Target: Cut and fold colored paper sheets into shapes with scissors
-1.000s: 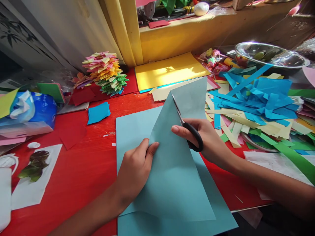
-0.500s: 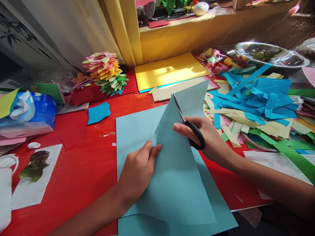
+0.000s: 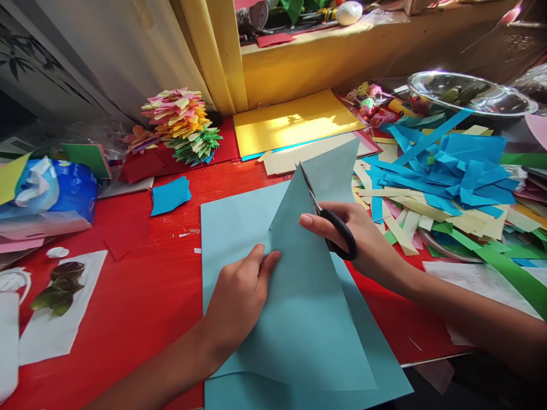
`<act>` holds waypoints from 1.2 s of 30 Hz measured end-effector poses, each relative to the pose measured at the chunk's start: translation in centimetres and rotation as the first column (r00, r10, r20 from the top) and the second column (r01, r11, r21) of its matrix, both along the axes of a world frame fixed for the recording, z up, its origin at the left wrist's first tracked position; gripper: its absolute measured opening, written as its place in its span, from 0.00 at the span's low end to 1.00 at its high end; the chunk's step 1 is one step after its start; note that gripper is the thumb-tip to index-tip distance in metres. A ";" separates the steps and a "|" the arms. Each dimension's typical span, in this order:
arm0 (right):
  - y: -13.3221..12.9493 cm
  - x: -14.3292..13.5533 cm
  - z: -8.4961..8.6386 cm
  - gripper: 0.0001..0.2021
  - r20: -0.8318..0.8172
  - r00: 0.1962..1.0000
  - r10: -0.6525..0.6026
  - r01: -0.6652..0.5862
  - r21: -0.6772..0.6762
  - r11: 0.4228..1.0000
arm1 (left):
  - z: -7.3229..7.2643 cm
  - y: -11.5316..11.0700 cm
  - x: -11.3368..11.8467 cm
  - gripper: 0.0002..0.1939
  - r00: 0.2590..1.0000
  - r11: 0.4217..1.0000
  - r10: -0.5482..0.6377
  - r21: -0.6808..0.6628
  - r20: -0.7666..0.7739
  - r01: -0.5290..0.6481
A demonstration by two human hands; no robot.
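Observation:
My left hand (image 3: 241, 293) pinches the edge of a light blue sheet of paper (image 3: 307, 313), thumb on top, and lifts part of it off the table. In my right hand (image 3: 356, 242) is a pair of black-handled scissors (image 3: 339, 230), fingers and thumb through the loops. The blades point away from me and lie along a cut in the sheet near its far end. Beyond the cut, a flap of the sheet (image 3: 335, 171) bends to the right. More light blue paper (image 3: 233, 219) lies flat underneath on the red table (image 3: 141, 302).
Cut paper strips (image 3: 444, 176) pile up at the right, before a metal bowl (image 3: 470, 94). Yellow sheets (image 3: 290, 122) lie at the back. A folded-paper stack (image 3: 183, 125), blue squares (image 3: 171, 196) and a tissue pack (image 3: 64, 193) are at the left.
Almost nothing differs. The flap beyond the scissors has shifted very slightly left; both hands keep their hold and place.

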State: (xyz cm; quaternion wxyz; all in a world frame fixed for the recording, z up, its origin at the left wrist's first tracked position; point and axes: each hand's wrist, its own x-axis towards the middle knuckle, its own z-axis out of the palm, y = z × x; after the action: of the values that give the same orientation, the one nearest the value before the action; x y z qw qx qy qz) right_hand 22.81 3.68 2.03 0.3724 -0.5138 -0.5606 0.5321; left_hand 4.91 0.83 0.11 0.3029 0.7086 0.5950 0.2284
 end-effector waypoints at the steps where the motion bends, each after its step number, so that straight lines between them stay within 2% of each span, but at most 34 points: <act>1: 0.0 0.0 0.1 0.25 -0.006 1.000 0.004 -0.004 -0.006 1.000 | 0.0 0.0 0.0 0.18 1.000 1.000 0.001 -0.008 0.002 -0.001; 21: 0.2 -0.1 0.0 0.27 0.056 0.997 -0.055 0.051 0.062 0.997 | -0.1 0.1 -0.2 0.18 1.000 0.999 -0.006 0.045 -0.002 0.006; 29: 0.1 0.0 -0.1 0.24 0.010 0.999 -0.048 0.048 0.022 0.999 | 0.1 0.1 0.0 0.18 1.000 1.000 -0.011 -0.004 -0.002 0.011; 32: 0.1 0.1 -0.2 0.22 -0.035 0.999 -0.042 0.043 0.046 0.998 | 0.7 0.8 -0.5 0.19 0.998 0.998 0.065 0.007 -0.012 -0.065; 36: 0.2 0.3 -0.1 0.19 -0.123 0.985 -0.118 0.133 0.128 0.983 | 1.5 2.8 -2.0 0.22 0.959 0.959 0.281 0.022 0.039 -0.282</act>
State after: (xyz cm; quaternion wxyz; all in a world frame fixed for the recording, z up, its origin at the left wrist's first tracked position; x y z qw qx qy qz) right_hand 23.08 3.93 1.92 0.4712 -0.4900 -0.5396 0.4967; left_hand 2.92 3.64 1.59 0.2679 0.6167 0.6812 0.2898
